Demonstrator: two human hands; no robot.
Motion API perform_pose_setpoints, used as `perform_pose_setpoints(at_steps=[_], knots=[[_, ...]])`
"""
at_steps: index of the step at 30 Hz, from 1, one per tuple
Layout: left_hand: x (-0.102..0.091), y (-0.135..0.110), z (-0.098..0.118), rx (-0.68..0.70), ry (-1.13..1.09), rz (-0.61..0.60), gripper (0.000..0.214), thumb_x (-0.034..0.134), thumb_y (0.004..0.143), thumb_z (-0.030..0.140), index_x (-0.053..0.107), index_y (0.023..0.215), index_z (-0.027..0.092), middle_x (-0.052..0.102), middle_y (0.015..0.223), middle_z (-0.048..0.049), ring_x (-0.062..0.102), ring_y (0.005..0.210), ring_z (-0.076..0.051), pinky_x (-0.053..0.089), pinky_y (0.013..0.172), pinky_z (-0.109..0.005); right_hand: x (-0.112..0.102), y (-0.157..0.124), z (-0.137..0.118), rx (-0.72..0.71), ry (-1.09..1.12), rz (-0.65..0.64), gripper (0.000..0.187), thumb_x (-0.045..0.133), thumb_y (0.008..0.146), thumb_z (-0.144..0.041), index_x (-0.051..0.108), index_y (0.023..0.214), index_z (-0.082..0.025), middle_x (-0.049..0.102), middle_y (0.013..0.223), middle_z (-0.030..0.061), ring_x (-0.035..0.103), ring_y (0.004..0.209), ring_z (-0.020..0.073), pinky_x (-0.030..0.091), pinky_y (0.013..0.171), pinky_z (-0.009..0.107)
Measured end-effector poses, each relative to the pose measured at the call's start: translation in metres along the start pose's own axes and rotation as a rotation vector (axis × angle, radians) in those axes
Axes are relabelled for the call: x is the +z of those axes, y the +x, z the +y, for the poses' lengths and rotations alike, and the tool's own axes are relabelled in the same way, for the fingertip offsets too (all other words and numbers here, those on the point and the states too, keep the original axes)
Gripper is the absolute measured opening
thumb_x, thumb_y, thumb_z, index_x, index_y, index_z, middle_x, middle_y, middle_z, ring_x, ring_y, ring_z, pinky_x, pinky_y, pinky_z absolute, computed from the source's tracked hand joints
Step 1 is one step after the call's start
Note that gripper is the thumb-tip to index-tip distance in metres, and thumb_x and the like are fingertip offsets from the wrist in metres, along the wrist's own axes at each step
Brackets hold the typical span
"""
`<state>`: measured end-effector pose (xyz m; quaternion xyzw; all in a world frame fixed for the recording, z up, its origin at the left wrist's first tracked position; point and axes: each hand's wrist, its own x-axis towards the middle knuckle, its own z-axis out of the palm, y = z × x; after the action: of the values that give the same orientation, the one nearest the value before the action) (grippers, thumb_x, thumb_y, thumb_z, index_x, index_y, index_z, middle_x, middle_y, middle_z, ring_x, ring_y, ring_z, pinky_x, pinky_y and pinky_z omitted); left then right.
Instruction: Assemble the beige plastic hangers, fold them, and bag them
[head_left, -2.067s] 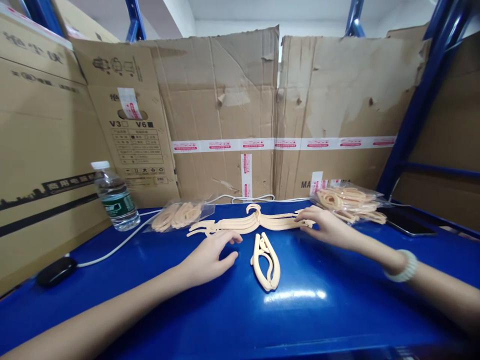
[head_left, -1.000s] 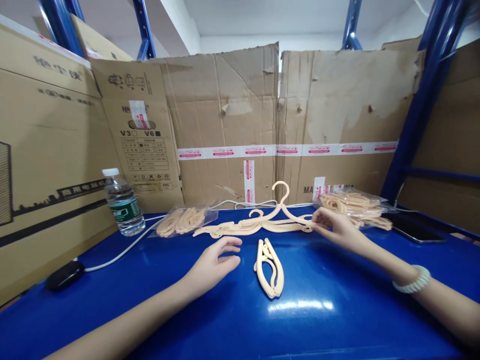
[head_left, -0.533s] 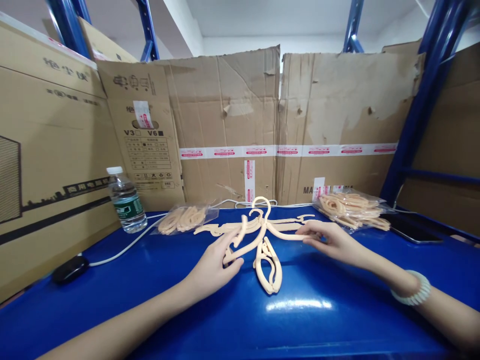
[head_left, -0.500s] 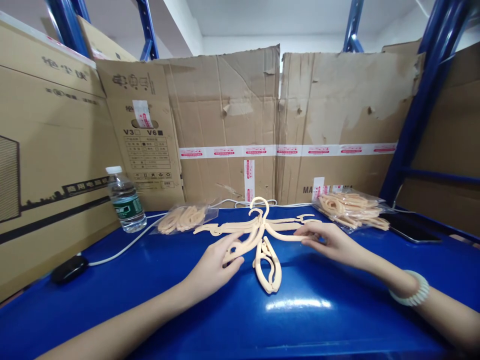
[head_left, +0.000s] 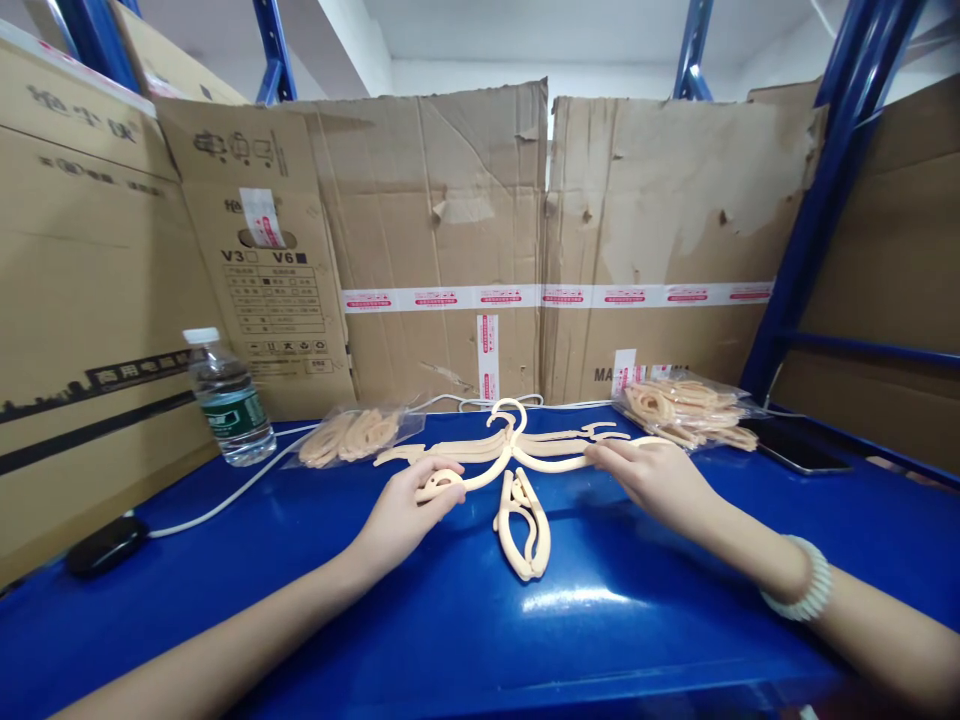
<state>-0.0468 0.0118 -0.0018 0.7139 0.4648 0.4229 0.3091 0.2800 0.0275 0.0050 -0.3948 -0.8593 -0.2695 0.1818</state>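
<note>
A cream folding hanger [head_left: 546,465] is spread between my two hands, its hook pointing up and away from me. My left hand [head_left: 409,505] is closed on its left arm, fingers and thumb pinching near the end. On the right arm, my right hand [head_left: 652,480] is closed, with the tip showing beyond the fingers. Just in front of me lies a folded hanger [head_left: 506,535] on the blue table [head_left: 360,640]. Behind the held one, several unfolded hangers [head_left: 469,450] lie across the table, partly covered by it.
Bags of folded hangers lie at the back left [head_left: 352,435] and back right [head_left: 686,410]. A water bottle [head_left: 236,410], a black mouse-like object [head_left: 109,543] and a white cable [head_left: 232,500] are on the left. A phone [head_left: 799,447] lies right. Cardboard [head_left: 442,240] walls the back.
The left hanger arm has swung outward, so the hanger is spread wider. My left hand has moved left with it, and my right hand has shifted inward along the right arm. The view has shifted slightly.
</note>
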Motion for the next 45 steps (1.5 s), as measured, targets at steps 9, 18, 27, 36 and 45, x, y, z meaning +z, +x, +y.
perform_pose_setpoints(at_steps=[9,18,27,36,45], knots=[[0.000,0.002,-0.005,0.022,-0.037,-0.032,0.028,0.059,0.082,0.037,0.064,0.103,0.019,0.066,0.081,-0.0020,0.058,0.064,-0.014,0.049,0.060,-0.025,0.001,0.000,-0.009,0.034,0.193,0.082,0.033,0.038,0.092,-0.013,0.060,0.116,-0.022,0.056,0.126,0.0143,0.064,0.094,0.0242,0.054,0.074,0.036],[0.000,0.001,0.002,0.001,-0.100,-0.002,0.033,0.063,0.079,0.039,0.066,0.104,0.019,0.067,0.086,-0.0027,0.059,0.065,-0.014,0.051,0.066,-0.028,0.009,0.005,0.002,0.301,0.936,0.078,0.038,0.059,0.086,-0.037,0.059,0.120,-0.021,0.066,0.103,0.0097,0.064,0.090,0.0228,0.055,0.082,0.040],[0.000,-0.001,0.004,-0.071,-0.216,0.037,0.044,0.068,0.075,0.036,0.062,0.113,0.015,0.064,0.073,-0.0011,0.065,0.069,-0.017,0.054,0.073,-0.033,0.008,0.008,0.003,0.523,1.303,0.052,0.043,0.065,0.081,-0.048,0.066,0.110,-0.017,0.067,0.089,0.0072,0.058,0.074,0.0180,0.052,0.073,0.037],[0.012,-0.005,0.011,-0.036,-0.364,-0.003,0.040,0.075,0.070,0.031,0.057,0.103,0.015,0.064,0.077,-0.0015,0.065,0.072,-0.017,0.057,0.064,-0.028,0.006,0.015,-0.027,0.556,1.612,0.116,0.042,0.070,0.079,-0.040,0.053,0.111,-0.022,0.060,0.078,-0.0011,0.056,0.063,0.0122,0.049,0.062,0.030],[0.018,-0.005,0.013,0.042,-0.326,0.013,0.033,0.073,0.072,0.031,0.061,0.096,0.012,0.065,0.074,-0.0031,0.063,0.067,-0.015,0.057,0.060,-0.027,0.002,0.018,-0.051,0.412,1.670,0.109,0.035,0.072,0.079,-0.038,0.040,0.082,-0.023,0.062,0.073,-0.0036,0.062,0.062,0.0127,0.053,0.064,0.030]])
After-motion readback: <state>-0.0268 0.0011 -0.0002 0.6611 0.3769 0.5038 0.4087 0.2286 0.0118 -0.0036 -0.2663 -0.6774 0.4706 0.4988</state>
